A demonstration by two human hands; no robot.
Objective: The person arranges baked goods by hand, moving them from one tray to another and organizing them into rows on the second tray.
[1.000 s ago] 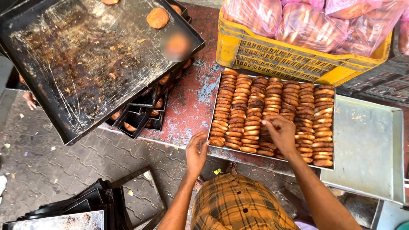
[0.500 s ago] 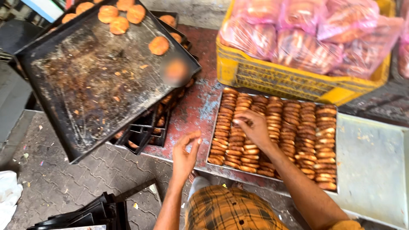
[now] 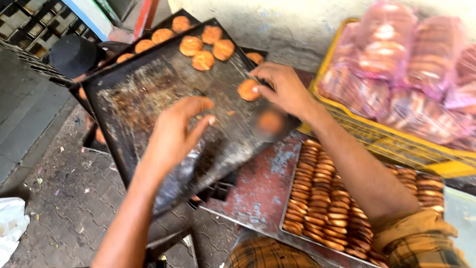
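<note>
1. Outdoor paved floor (image 3: 44, 164), grey block paving; red worn table (image 3: 258, 183) holds the trays.
2. Both hands have moved since half a second ago: they were down at the steel tray (image 3: 292, 237) of stacked biscuits (image 3: 322, 208), now they are up over the dark baking tray (image 3: 148, 99).
3. Right hand (image 3: 282, 89): fingertips on a round bun (image 3: 248, 90) near the tray's right edge, fingers curled onto it; full grip, cannot tell.
4. Left hand (image 3: 176, 131): open, fingers loosely bent, hovering over bare tray middle, holding nothing.
5. More buns (image 3: 203, 47) cluster at the tray's far corner.
6. Yellow crate (image 3: 396, 144) of bagged biscuits (image 3: 396, 64) on the right, beside the steel tray.
</note>
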